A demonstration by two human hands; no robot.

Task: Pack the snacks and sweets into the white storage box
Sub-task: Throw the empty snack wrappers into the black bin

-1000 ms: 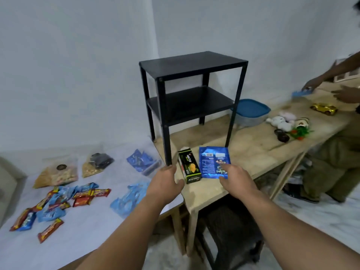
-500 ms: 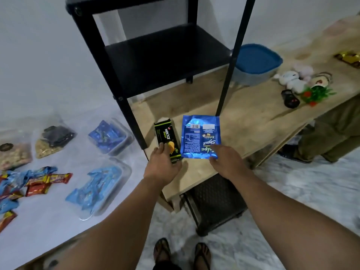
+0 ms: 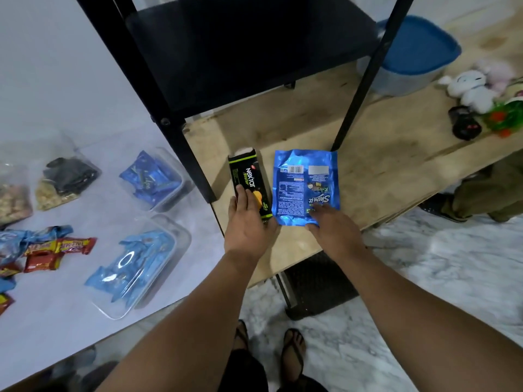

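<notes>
A black and green Nextar biscuit box (image 3: 249, 179) lies on the wooden table (image 3: 376, 165), with a blue foil snack pouch (image 3: 305, 182) right beside it. My left hand (image 3: 247, 224) lies on the near end of the biscuit box, fingers straight on top. My right hand (image 3: 331, 227) touches the near edge of the blue pouch with extended fingers. To the left, on the white surface (image 3: 70, 80), are two clear trays of blue sweets (image 3: 152, 179) (image 3: 135, 261), loose red and blue candy bars (image 3: 51, 250) and bags of nuts (image 3: 65, 182). No white storage box is in view.
A black metal shelf (image 3: 240, 49) stands on the wooden table just behind the snacks. A blue-lidded container (image 3: 416, 52), a white plush toy (image 3: 469, 89) and small items sit at the right. A black crate (image 3: 319, 284) sits under the table; my sandalled feet (image 3: 268, 346) stand on marble floor.
My view has tilted down and closer. My left hand has slid onto the biscuit box, and my right hand has settled on the pouch's near edge.
</notes>
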